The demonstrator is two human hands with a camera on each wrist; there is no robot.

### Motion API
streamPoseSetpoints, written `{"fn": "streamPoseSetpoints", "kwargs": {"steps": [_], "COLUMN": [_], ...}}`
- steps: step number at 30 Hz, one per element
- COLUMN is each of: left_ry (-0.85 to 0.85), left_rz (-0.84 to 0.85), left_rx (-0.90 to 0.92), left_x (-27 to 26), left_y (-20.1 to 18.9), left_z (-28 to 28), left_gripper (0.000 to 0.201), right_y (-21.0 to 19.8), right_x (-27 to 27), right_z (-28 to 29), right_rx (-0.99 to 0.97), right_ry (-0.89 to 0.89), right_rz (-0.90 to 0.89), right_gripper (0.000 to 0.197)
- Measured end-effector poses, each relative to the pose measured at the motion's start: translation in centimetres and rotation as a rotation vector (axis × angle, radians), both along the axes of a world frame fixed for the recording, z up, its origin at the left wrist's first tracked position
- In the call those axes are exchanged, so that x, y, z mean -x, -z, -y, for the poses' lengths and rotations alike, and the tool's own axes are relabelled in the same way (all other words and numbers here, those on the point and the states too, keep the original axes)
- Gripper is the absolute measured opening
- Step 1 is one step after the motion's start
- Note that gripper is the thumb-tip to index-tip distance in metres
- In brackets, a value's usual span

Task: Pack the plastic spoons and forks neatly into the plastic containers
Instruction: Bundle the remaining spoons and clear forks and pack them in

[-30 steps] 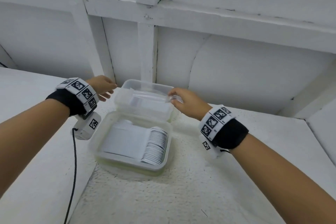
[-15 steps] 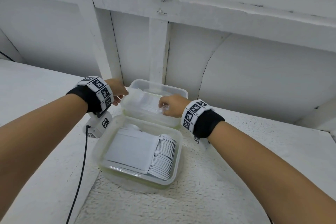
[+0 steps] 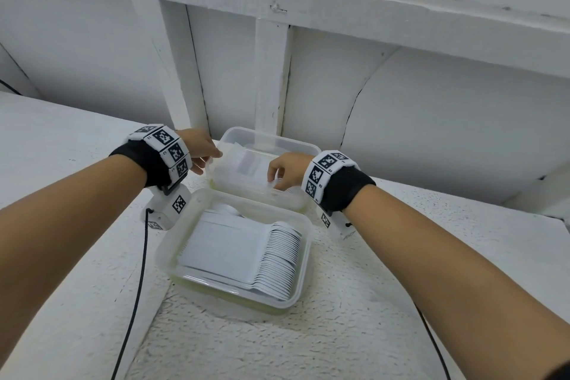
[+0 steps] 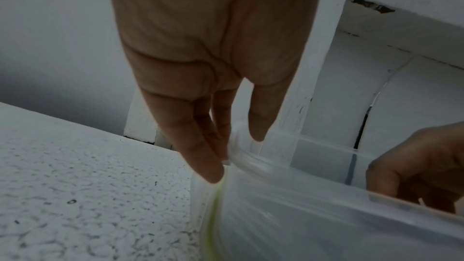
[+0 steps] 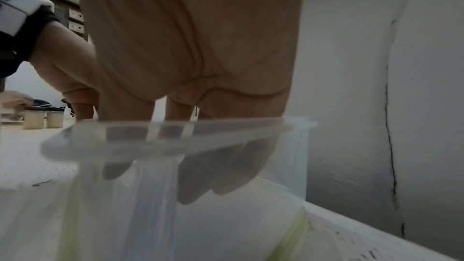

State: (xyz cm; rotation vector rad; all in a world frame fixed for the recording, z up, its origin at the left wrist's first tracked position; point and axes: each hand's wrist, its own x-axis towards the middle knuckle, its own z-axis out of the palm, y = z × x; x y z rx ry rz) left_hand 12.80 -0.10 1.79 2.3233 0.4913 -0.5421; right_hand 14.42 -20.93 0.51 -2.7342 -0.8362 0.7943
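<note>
From the head view, the near box (image 3: 172,259) is open on top and holds a row of white spoons (image 3: 279,262). The spoons lie flat with the long axis left to right; the bowls point to the right and the handles to the left. The far box (image 3: 308,149) stands just behind it, touching it, near the white wall (image 3: 431,120). Its contents are white and too unclear to name. The left hand (image 3: 202,149) holds the left rim of the far box with bent fingers. The right hand (image 3: 285,170) is curled over the front right rim. Both boxes stand on a rough white table (image 3: 370,302).

In the left wrist view, the fingers (image 4: 198,156) point down and touch the clear corner of the far box (image 4: 276,166), with the thumb on the other side of the rim. The table (image 4: 75,186) is grainy.

In the right wrist view, the right hand (image 5: 195,57) reaches over the rim of the far box (image 5: 163,136). Its fingers (image 5: 200,182) show through the clear wall and curl round the rim. A cracked white wall (image 5: 364,106) is on the right. Two small cups (image 5: 44,119) stand far behind, on the left.
</note>
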Motion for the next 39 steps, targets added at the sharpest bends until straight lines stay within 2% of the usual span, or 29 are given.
{"fn": "streamPoseSetpoints", "kwargs": {"steps": [9,14,17,20,26,29,33,39], "left_ry": [0.029,0.101,0.128,0.163,0.396,0.524,0.722,0.922], "left_rz": [0.006,0.180,0.357,0.512,0.652,0.655,0.550,0.388], "left_rx": [-0.018,-0.160,-0.150,-0.080,0.054,0.140,0.219,0.095], "left_x": [0.3,1.9,4.1,7.1,14.3,17.2,19.9,20.7], "left_y": [-0.3,-1.9,-3.2,-4.6,-6.8,-6.5,-4.3,1.2], "left_z": [-0.2,0.3,1.2,2.6,9.1,13.1,18.9,26.4], "left_gripper": [0.024,0.035,0.031,0.024,0.009,0.008,0.017,0.029], "right_y": [-0.7,-3.9,-5.6,-6.3,-4.6,-2.3,0.6,2.6], "right_x": [0.4,2.2,5.1,9.1,18.1,22.1,26.5,31.2], "right_z": [0.8,3.5,6.6,10.3,17.9,21.1,24.3,25.8], "right_rx": [-0.049,-0.212,-0.338,-0.345,-0.309,-0.232,-0.097,0.042], "right_ry": [0.041,0.125,0.195,0.234,0.395,0.484,0.601,0.722], "right_rz": [0.011,0.088,0.115,0.126,0.184,0.220,0.239,0.256], "right_gripper": [0.038,0.037,0.034,0.032,0.026,0.028,0.031,0.036]}}
